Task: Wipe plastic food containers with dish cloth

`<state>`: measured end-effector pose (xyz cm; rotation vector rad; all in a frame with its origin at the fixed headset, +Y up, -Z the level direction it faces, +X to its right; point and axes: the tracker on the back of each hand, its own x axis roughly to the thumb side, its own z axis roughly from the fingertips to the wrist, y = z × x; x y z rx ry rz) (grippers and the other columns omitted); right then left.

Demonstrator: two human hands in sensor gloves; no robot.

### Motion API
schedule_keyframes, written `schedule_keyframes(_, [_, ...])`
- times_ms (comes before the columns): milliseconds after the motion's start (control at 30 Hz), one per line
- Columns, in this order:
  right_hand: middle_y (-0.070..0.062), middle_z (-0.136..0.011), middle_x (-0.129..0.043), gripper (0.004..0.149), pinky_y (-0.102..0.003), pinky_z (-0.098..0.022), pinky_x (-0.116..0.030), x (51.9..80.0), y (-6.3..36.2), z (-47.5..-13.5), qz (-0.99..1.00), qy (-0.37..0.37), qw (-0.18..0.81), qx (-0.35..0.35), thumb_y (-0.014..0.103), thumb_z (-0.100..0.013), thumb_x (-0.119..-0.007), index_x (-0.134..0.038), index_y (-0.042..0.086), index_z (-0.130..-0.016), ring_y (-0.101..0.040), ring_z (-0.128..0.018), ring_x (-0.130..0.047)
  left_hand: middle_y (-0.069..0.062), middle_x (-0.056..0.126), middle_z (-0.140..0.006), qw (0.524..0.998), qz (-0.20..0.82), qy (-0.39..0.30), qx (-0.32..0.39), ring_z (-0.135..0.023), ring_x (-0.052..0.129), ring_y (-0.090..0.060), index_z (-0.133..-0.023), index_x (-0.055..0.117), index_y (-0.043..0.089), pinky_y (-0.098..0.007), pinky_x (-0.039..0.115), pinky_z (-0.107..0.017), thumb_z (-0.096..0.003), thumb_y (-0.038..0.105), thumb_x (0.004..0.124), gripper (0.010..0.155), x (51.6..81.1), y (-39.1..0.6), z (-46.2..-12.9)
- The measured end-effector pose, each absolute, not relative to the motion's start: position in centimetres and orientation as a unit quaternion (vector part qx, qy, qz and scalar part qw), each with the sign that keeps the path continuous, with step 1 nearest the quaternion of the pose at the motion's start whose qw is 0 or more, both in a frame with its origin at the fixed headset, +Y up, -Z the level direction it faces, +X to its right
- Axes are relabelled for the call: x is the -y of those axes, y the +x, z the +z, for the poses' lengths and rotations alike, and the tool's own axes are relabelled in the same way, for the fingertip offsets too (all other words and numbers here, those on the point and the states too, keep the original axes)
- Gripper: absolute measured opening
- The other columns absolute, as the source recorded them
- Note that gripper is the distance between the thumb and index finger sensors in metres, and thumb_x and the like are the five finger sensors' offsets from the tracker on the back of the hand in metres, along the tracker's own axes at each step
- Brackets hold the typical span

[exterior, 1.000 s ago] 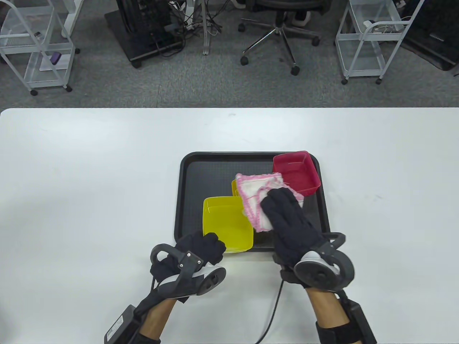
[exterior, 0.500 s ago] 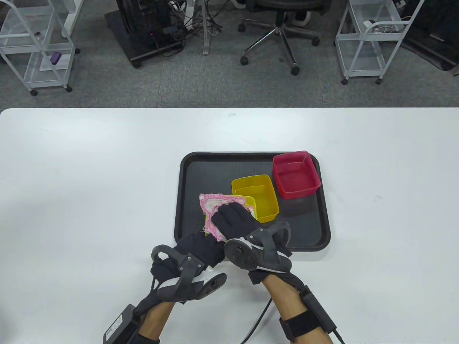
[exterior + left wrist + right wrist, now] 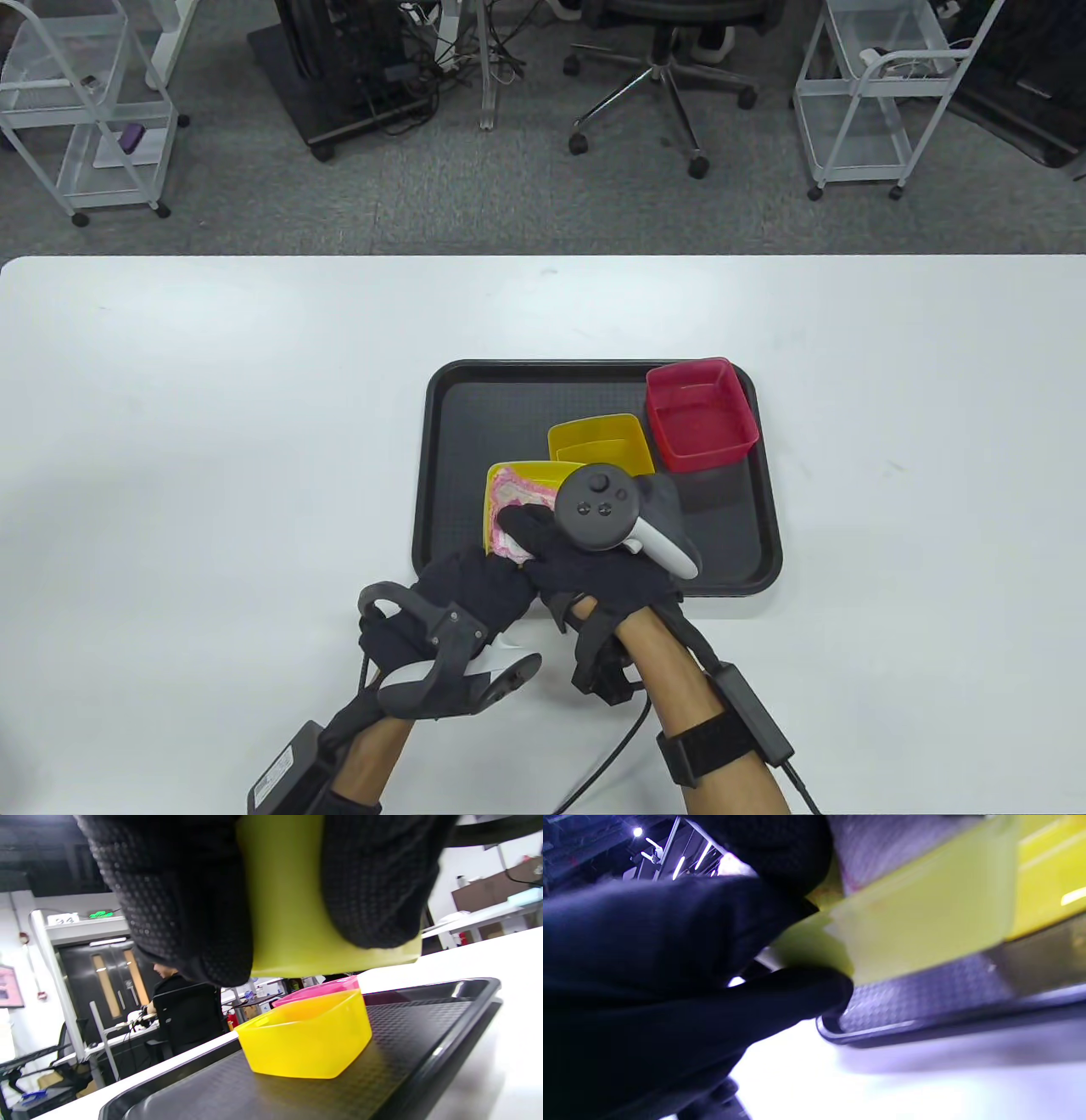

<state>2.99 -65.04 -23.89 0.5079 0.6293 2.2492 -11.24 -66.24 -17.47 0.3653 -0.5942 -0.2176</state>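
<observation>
A yellow container (image 3: 528,474) is lifted at the near left of the black tray (image 3: 475,399). My left hand (image 3: 475,586) grips its near wall; in the left wrist view the fingers (image 3: 191,899) clamp the yellow wall (image 3: 288,899). My right hand (image 3: 585,552) presses a white cloth with pink trim (image 3: 517,501) inside that container, and the right wrist view shows the yellow wall (image 3: 925,921) close up. A second yellow container (image 3: 598,437) and a red one (image 3: 700,412) sit farther back on the tray.
The tray lies on a white table (image 3: 212,424). Beyond the far edge stand wire carts (image 3: 85,110) and an office chair (image 3: 662,76). The second yellow container (image 3: 305,1039) sits just behind the held one.
My right hand carried the cloth from beside the red container leftward into the near yellow container, then rolled so its tracker faces up. My left hand stayed on that container.
</observation>
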Motion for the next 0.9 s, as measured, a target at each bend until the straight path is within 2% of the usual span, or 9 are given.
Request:
schedule_keyframes(67, [-0.032,-0.106,-0.047,0.057,-0.062,-0.063,-0.062,65.3,3.0,-23.8,0.864,0.204,0.375,-0.265,0.012,-0.053,-0.075,-0.050,0.004,-0.104,-0.056,-0.090,-0.050,0.014,0.100,-0.079,0.931,-0.110,0.178,0.298,-0.068,0.109,-0.023,-0.073,0.094,0.033,-0.029,0.098,-0.052,-0.0403,0.051,0.092,0.037,66.3,-11.4,-17.5])
schedule_keyframes(100, [-0.031,-0.106,-0.049,0.055,-0.062,-0.063,-0.063,65.3,2.9,-23.8,0.873,0.200,0.362,-0.259,0.011,-0.053,-0.075,-0.054,0.004,-0.103,-0.055,-0.090,-0.051,0.014,0.100,-0.078,0.930,-0.114,0.180,0.300,-0.068,0.109,-0.023,-0.073,0.094,0.033,-0.029,0.098,-0.052,-0.0404,0.051,0.092,0.037,66.4,-11.3,-17.4])
schedule_keyframes(267, [-0.023,-0.100,-0.072,0.046,-0.054,-0.059,-0.079,64.3,1.7,-23.2,0.943,0.209,0.197,-0.168,0.006,-0.046,-0.084,-0.075,0.006,-0.091,-0.052,-0.088,-0.075,0.015,0.101,-0.077,0.928,-0.117,0.176,0.306,-0.067,0.110,-0.023,-0.073,0.095,0.034,-0.029,0.098,-0.052,-0.0403,0.051,0.092,0.037,66.5,-11.0,-17.3])
schedule_keyframes(300, [-0.021,-0.099,-0.073,0.045,-0.050,-0.058,-0.080,64.3,1.4,-23.1,0.949,0.217,0.166,-0.157,0.008,-0.045,-0.086,-0.076,0.007,-0.089,-0.050,-0.082,-0.080,0.014,0.101,-0.077,0.928,-0.118,0.175,0.307,-0.067,0.109,-0.023,-0.073,0.095,0.033,-0.029,0.098,-0.052,-0.0406,0.051,0.092,0.037,66.5,-10.9,-17.2])
schedule_keyframes(467, [-0.014,-0.088,-0.088,0.042,-0.043,-0.051,-0.090,64.7,0.2,-22.6,0.966,0.232,0.054,-0.103,0.011,-0.039,-0.095,-0.085,0.013,-0.079,-0.040,-0.073,-0.094,0.014,0.102,-0.076,0.925,-0.123,0.165,0.320,-0.066,0.110,-0.023,-0.072,0.096,0.033,-0.029,0.098,-0.051,-0.0402,0.051,0.092,0.037,67.0,-10.7,-16.9])
schedule_keyframes(600, [-0.010,-0.083,-0.093,0.040,-0.041,-0.046,-0.094,65.0,0.0,-22.7,0.973,0.221,0.013,-0.056,0.011,-0.035,-0.098,-0.090,0.017,-0.074,-0.036,-0.071,-0.099,0.013,0.102,-0.076,0.922,-0.131,0.164,0.324,-0.064,0.110,-0.024,-0.072,0.096,0.032,-0.029,0.098,-0.050,-0.0400,0.051,0.092,0.037,67.1,-10.1,-17.0])
schedule_keyframes(700, [-0.010,-0.082,-0.095,0.040,-0.040,-0.044,-0.095,65.1,-0.4,-22.8,0.980,0.192,-0.052,0.025,0.011,-0.034,-0.099,-0.091,0.018,-0.073,-0.036,-0.069,-0.099,0.013,0.102,-0.076,0.922,-0.119,0.166,0.329,-0.064,0.110,-0.024,-0.072,0.096,0.032,-0.029,0.098,-0.050,-0.0401,0.051,0.092,0.038,66.9,-9.8,-16.7])
schedule_keyframes(800, [-0.006,-0.083,-0.093,0.040,-0.036,-0.045,-0.096,64.8,-0.3,-23.0,0.984,0.155,-0.069,0.055,0.016,-0.037,-0.097,-0.088,0.022,-0.076,-0.033,-0.071,-0.099,0.012,0.102,-0.076,0.921,-0.107,0.180,0.327,-0.062,0.111,-0.025,-0.073,0.096,0.031,-0.029,0.099,-0.049,-0.0405,0.051,0.092,0.038,66.6,-9.5,-16.4])
schedule_keyframes(900, [-0.008,-0.084,-0.092,0.040,-0.038,-0.043,-0.096,64.3,0.5,-23.6,0.989,0.125,0.050,0.055,0.016,-0.038,-0.095,-0.088,0.020,-0.077,-0.036,-0.070,-0.097,0.011,0.102,-0.075,0.924,-0.097,0.189,0.317,-0.061,0.111,-0.025,-0.073,0.096,0.031,-0.029,0.099,-0.048,-0.0406,0.051,0.092,0.038,66.1,-9.7,-16.6])
